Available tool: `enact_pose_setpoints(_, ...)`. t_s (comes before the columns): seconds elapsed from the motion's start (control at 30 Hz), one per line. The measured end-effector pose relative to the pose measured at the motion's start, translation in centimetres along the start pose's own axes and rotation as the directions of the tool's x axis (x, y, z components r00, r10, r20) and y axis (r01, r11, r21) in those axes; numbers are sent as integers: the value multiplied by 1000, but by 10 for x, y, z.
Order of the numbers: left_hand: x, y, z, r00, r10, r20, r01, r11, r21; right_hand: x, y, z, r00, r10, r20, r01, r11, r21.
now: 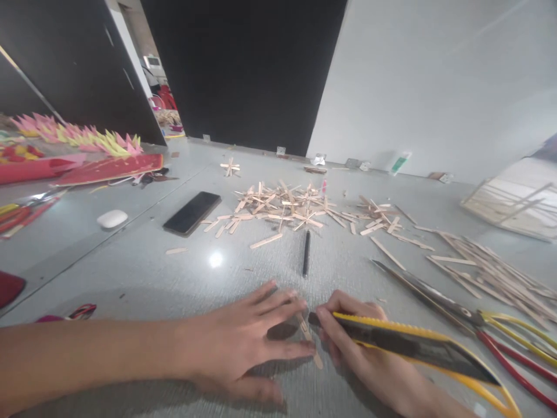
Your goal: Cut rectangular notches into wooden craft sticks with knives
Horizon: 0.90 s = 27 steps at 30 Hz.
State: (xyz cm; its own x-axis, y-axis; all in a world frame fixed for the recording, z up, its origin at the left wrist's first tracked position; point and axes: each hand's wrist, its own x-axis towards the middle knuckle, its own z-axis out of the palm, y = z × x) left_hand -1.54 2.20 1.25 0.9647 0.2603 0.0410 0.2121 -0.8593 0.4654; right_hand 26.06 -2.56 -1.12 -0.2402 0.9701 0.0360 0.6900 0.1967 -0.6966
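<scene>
My left hand (250, 337) lies over the grey surface with its fingers spread. Its fingertips rest on or right beside a short wooden craft stick (318, 361), partly hidden under them. My right hand (363, 354) is closed around a yellow and black utility knife (413, 345), its front end pointing left at the stick. The blade tip is too blurred to make out. Beyond both hands lies a black pen-like rod (307, 254). Farther back is a loose heap of wooden craft sticks (282, 203), some crossed into star shapes.
Large scissors (467, 316) with red and yellow handles lie at right, near long wooden strips (491, 264). A phone (192, 213) and a white oval case (112, 219) sit at left. Pink and yellow paper decorations (82, 136) are farther left. A stick frame (513, 203) stands far right.
</scene>
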Motion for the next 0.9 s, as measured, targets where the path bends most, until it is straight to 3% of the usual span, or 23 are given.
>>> enact_pose_setpoints(0.2,1,1,0,999,23,23,-23,1000,17,-1,4,4,998,18,64,-17,1000,-10)
enact_pose_setpoints(0.63,4,2,0,999,30,17,-31,997,73,1,6,6,1000,-3,29,3,1000,-22)
enact_pose_setpoints(0.73,3,2,1,999,34,20,-35,996,79,1,5,7,995,-96,6,96,993,-75)
enact_pose_setpoints(0.83,2,5,2,999,19,30,-21,997,68,4,-1,7,960,-270,-78,261,959,-107)
enact_pose_setpoints(0.9,1,8,3,1000,10,22,-11,998,54,6,-7,5,943,-319,-94,309,945,-111)
